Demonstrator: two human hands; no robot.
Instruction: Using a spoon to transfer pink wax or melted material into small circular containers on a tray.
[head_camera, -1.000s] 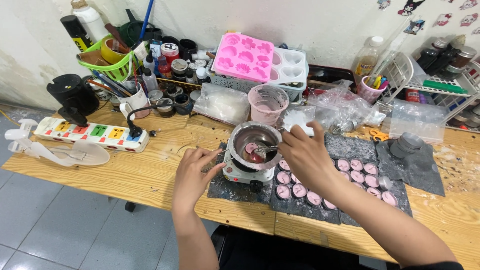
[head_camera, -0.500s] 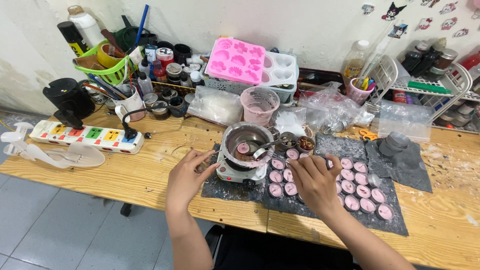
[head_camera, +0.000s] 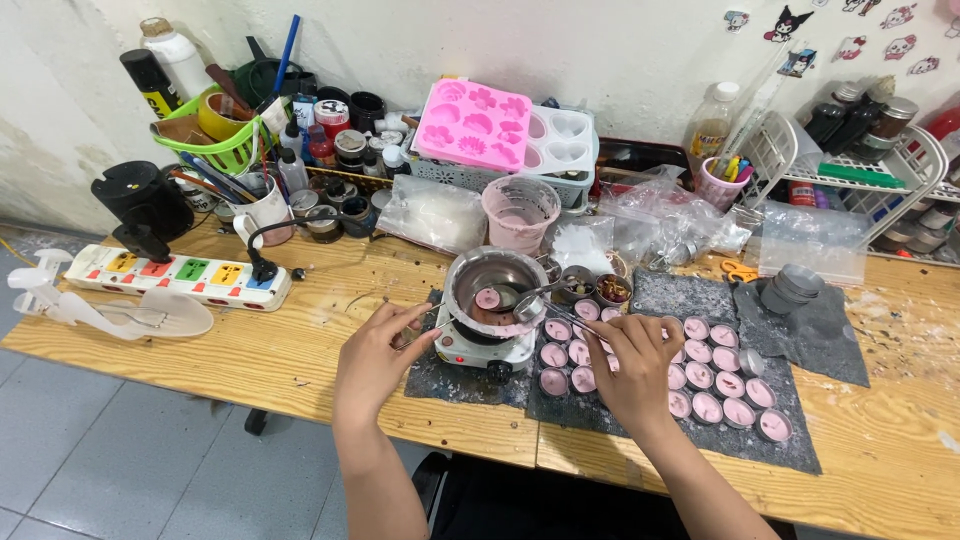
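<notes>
A small metal melting pot sits on a little white electric hotplate near the front middle of the wooden surface. Inside the pot lies pink wax with a round pink piece in it, and a metal spoon rests with its bowl over the pot's right rim. The right hand holds the spoon's thin handle, its grip pinched shut on it between thumb and fingertips, the hand hovering over the pink tealight candles. The left hand is just beside the hotplate's left side, fingers curled together near the pot's handle; whether they pinch anything cannot be told from this view.

The hotplate stands on a dark, wax-spattered mat. To its right, on the same mat, rows of small pink tealight candles lie close together. Just behind the pot are a few small cups with dark contents, and behind those a pink plastic measuring cup and a clear bag of white material.

Farther back, a bright pink silicone mould leans on a white mould. At far left lies a white power strip with coloured sockets, with a white fan-like piece in front of it and a green basket of tools behind. On the right, a stack of grey metal cups stands on another dark mat, near a white wire rack.
</notes>
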